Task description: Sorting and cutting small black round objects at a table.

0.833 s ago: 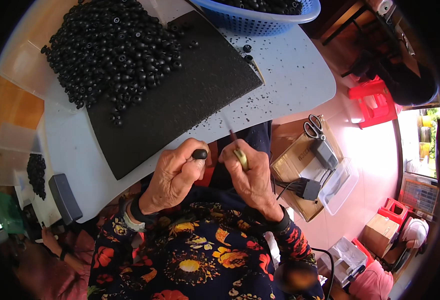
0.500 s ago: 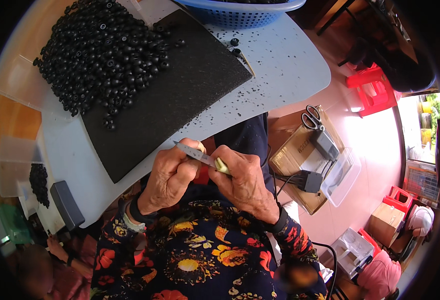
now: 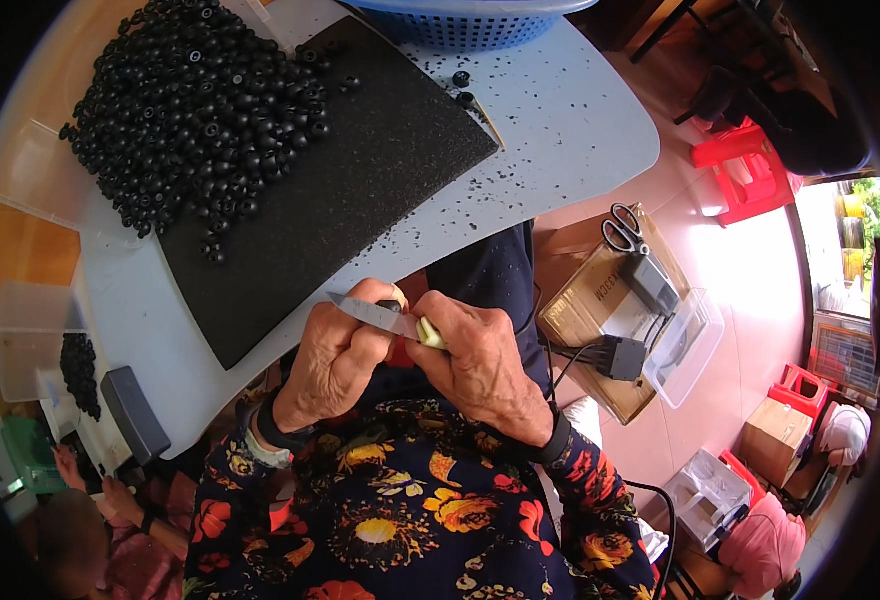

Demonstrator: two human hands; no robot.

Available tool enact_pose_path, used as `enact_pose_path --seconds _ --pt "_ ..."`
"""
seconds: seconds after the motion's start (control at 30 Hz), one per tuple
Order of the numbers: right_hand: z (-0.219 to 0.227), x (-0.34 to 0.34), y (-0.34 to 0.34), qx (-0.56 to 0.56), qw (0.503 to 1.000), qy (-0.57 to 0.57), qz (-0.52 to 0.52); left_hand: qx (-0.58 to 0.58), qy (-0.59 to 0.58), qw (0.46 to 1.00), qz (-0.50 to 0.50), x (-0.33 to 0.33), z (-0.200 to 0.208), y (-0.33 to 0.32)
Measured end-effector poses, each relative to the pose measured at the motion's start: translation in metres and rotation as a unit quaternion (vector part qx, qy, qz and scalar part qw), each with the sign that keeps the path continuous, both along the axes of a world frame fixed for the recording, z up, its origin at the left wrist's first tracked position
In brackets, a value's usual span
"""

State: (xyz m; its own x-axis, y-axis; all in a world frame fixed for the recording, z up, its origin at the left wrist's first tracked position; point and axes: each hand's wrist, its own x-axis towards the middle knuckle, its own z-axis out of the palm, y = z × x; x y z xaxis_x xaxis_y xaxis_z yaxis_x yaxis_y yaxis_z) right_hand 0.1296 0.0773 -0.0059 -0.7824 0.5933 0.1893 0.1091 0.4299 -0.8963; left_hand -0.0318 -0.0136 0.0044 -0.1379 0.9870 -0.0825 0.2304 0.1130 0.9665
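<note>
My right hand (image 3: 485, 365) is closed round the pale yellow-green handle of a small knife (image 3: 372, 315). The blade points left and lies across the fingertips of my left hand (image 3: 332, 345). Those fingers are closed on a small round black part (image 3: 391, 304), mostly hidden by the fingers and blade. Both hands are in front of my body, just off the near edge of the table (image 3: 560, 150). Beyond them a black mat (image 3: 305, 225) carries a large heap of similar round black parts (image 3: 200, 120).
A blue basket (image 3: 470, 32) stands at the table's far edge, near a thin stick (image 3: 488, 122) and black crumbs. On the right, scissors (image 3: 622, 230) and black adapters rest on a cardboard box (image 3: 585, 305). Another person's hand (image 3: 120, 497) shows at lower left.
The knife has slid left, its blade reaching farther over my left fingers. The black part in my left hand now shows. At lower left, the other person's hands have shifted.
</note>
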Motion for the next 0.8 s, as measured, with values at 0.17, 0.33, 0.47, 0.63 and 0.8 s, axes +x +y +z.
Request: enact_pose_path --seconds 0.17,0.33,0.47,0.63,0.8 --pt "-0.003 -0.001 -0.004 0.034 0.999 -0.038 -0.012 0.019 0.002 1.000 -0.004 0.001 -0.001 0.000" --pt "-0.026 0.012 0.005 0.015 0.994 -0.092 -0.050 -0.015 -0.024 0.999 -0.031 0.007 0.024 -0.002" --pt "-0.029 0.023 0.008 -0.060 0.980 -0.113 -0.150 0.050 -0.023 0.997 -0.052 0.005 0.021 -0.001" --pt "-0.019 0.016 0.006 -0.120 0.985 -0.049 -0.118 0.073 -0.079 0.994 -0.020 0.012 0.012 0.000" --pt "-0.005 0.009 0.003 -0.158 0.984 0.036 -0.070 0.027 -0.087 0.996 -0.026 0.006 0.012 -0.001"
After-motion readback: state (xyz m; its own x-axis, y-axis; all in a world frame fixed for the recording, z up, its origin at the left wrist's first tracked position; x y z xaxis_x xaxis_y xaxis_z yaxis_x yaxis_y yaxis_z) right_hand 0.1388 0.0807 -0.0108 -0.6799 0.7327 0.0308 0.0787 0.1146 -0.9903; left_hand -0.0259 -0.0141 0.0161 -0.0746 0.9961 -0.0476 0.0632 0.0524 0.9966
